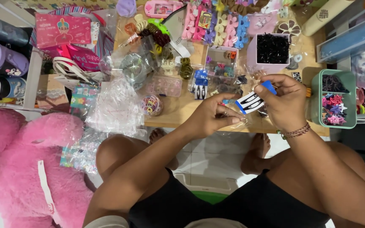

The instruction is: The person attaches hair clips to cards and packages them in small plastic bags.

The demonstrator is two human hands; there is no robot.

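Observation:
My left hand (pixel 216 115) and my right hand (pixel 283 101) meet above the front edge of a low wooden table (pixel 178 114). Between them is a small white card with blue ends and black hair clips on it (pixel 250 101). The right hand pinches its upper blue end, and the left-hand fingers hold its lower end together with a clear plastic sleeve (pixel 233 122). A beaded bracelet (pixel 295 132) circles my right wrist.
The table is crowded with hair accessories: a green bin of star clips (pixel 333 99), a pink box of black ties (pixel 272 50), flower clips (pixel 220 26), a jar of small bands (pixel 151 104), clear bags (pixel 117 105). A pink plush toy (pixel 26 164) lies at left.

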